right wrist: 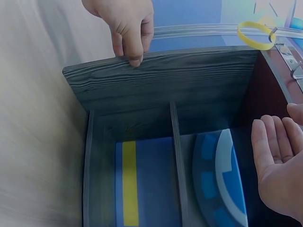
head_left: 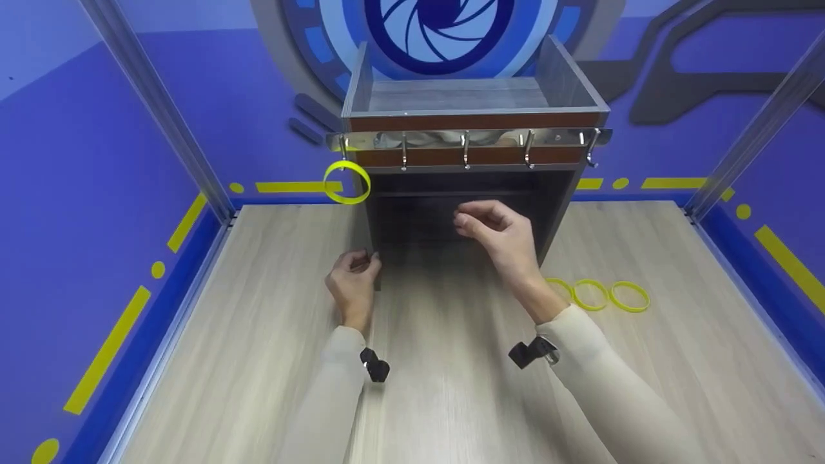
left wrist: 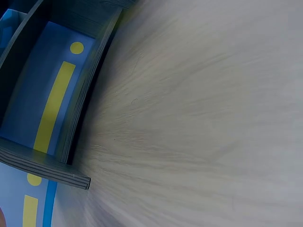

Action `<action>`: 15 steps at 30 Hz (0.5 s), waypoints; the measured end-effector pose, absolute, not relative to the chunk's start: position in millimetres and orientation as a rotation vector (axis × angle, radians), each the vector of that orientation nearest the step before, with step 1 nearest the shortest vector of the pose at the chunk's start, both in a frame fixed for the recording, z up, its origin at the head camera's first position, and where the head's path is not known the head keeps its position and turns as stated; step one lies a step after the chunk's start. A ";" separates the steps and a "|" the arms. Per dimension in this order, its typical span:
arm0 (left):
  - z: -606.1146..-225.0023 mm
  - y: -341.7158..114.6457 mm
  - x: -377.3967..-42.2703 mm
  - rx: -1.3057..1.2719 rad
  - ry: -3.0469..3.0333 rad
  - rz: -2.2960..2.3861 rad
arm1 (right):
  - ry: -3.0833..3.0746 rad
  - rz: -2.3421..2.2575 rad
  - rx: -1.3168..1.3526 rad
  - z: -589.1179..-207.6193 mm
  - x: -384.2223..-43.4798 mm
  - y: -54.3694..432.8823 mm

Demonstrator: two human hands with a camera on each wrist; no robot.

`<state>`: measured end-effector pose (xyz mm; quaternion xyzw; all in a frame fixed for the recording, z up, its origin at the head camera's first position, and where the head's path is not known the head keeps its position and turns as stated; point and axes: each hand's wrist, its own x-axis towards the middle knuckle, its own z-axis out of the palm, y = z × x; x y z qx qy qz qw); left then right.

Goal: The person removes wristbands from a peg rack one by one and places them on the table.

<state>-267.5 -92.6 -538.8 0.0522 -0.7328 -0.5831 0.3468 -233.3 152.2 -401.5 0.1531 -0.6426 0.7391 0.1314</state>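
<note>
My left hand (head_left: 351,280) pinches the front edge of the left side panel (right wrist: 156,75) of a grey wooden shelf unit (head_left: 474,114), low near the table. In the right wrist view, that hand's thumb lies over the panel's edge. My right hand (head_left: 499,235) hovers before the unit's dark lower opening, fingers loosely bent with nothing in them. A yellow ring (head_left: 368,187) hangs from the leftmost hook of the metal hook rail (head_left: 435,138). The left wrist view looks past the hand, at the unit and the table.
Several yellow rings (head_left: 630,310) lie on the table (head_left: 425,386) right of the unit, the leftmost partly behind my right forearm. Other hooks (head_left: 466,151) along the rail hold nothing. Blue patterned walls (head_left: 174,96) with metal corner posts (head_left: 158,109) enclose the table.
</note>
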 end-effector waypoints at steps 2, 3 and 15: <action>-538.5 -92.3 -267.9 0.137 -1.900 -1.505 | -1.857 2.155 0.452 -399.5 -235.8 147.7; -538.2 -92.3 -268.1 0.136 -1.899 -1.501 | -1.853 2.159 0.455 -398.1 -236.7 145.3; -537.9 -92.7 -268.6 0.142 -1.907 -1.469 | -1.869 2.156 0.462 -388.8 -246.5 123.2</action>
